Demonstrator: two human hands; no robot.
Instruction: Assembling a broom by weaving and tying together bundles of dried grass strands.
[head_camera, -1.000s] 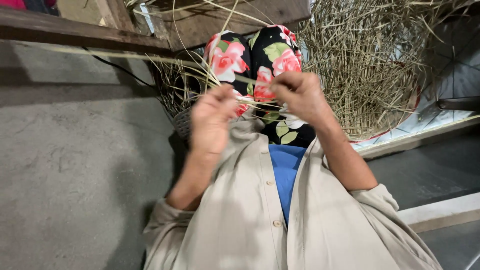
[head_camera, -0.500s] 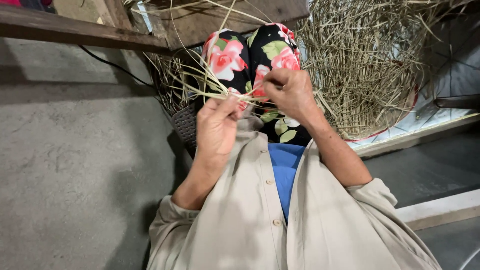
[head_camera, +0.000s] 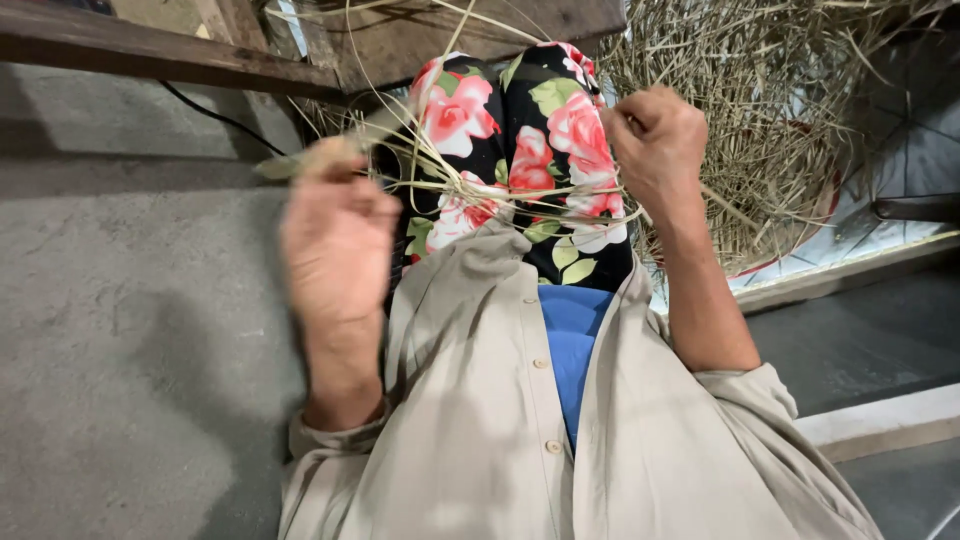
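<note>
Pulled apart since half a second ago: left hand (head_camera: 335, 235) swung out and down toward the concrete floor (head_camera: 120, 330), blurred with motion; right hand (head_camera: 655, 140) drawn up and out to the other side. Straw strands (head_camera: 500, 190) now stretched taut between the two, crossing just above the lap.

Beneath everything, grey concrete floor, with a dark wooden beam (head_camera: 160, 50) along the top edge. At upper right, a big loose heap of dry straw (head_camera: 760, 110), spilling over a round tray with a red rim (head_camera: 800, 245). Nearer, a beige button shirt (head_camera: 480, 420) hanging open over a blue top (head_camera: 570, 330). Past it, knees in black trousers with pink flowers (head_camera: 530, 130), right behind the taut strands.

Left hand closed around one end of the strands, fingers curled, exact pinch lost in blur. Right hand clenched in a fist on the other end, strands emerging from under the fingers. Thin black cable (head_camera: 215, 115) trailing under the beam.
</note>
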